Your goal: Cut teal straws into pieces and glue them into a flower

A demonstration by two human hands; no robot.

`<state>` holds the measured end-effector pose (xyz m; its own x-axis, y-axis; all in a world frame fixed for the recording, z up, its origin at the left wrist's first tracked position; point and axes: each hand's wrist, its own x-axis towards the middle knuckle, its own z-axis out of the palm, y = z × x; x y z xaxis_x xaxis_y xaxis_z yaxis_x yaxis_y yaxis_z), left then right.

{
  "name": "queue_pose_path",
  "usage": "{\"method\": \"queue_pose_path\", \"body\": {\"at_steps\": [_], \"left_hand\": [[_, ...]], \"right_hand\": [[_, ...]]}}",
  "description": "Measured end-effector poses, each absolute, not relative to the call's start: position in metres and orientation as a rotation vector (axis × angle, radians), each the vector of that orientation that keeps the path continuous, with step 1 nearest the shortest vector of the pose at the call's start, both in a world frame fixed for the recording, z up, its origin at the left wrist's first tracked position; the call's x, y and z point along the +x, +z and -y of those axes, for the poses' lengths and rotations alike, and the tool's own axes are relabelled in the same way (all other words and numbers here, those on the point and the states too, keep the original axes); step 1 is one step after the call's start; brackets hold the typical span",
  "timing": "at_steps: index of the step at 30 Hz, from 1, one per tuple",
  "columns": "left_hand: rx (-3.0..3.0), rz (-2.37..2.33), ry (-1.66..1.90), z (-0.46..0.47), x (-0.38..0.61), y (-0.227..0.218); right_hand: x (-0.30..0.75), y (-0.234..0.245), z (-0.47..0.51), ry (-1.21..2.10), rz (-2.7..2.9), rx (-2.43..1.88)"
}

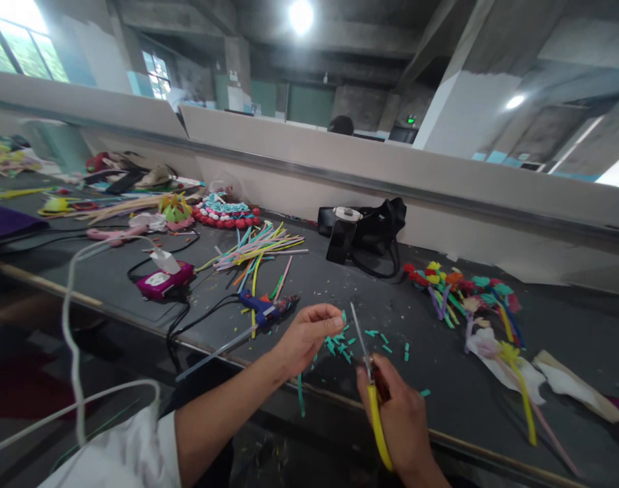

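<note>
left hand: pinching green strip | right hand: gripping yellow-handled scissors | green pieces: on surface between hands | blue glue gun: beside left hand

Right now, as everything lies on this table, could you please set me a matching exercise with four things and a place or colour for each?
Things:
1. Scissors
2. Glue gun
3. Bag
4. Small cut pieces

Places and colours:
A. black, beside the pale partition
B. green, scattered on the table
C. held in the right hand
D. blue, lying to the left of the left hand

Right pairs: 1-C, 2-D, 3-A, 4-B
</note>
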<state>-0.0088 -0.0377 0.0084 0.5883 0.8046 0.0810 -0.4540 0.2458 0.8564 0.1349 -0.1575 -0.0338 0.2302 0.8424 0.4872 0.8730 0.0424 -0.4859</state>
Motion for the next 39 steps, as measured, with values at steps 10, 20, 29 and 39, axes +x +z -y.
{"method": "queue_pose_path", "body": {"at_steps": [10,20,29,39], "left_hand": [[2.096,-0.914,0.863,0.009,-0.006,-0.029],[2.510,-0.938,0.833,0.007,0.015,-0.014],[2.942,-0.642,0.506,0.003,0.091,-0.016],[2.686,-0.710,0.676,-0.002,0.086,-0.016]], "right_hand": [[0.157,-0.030,0.167,-0.005,1.451,-1.705],[0.186,-0.033,0.186,0.001,1.389,-1.691],[0.193,-0.027,0.191,-0.017,1.359,-1.658],[0.183,-0.023,0.183,-0.050,1.373,-1.629]]}}
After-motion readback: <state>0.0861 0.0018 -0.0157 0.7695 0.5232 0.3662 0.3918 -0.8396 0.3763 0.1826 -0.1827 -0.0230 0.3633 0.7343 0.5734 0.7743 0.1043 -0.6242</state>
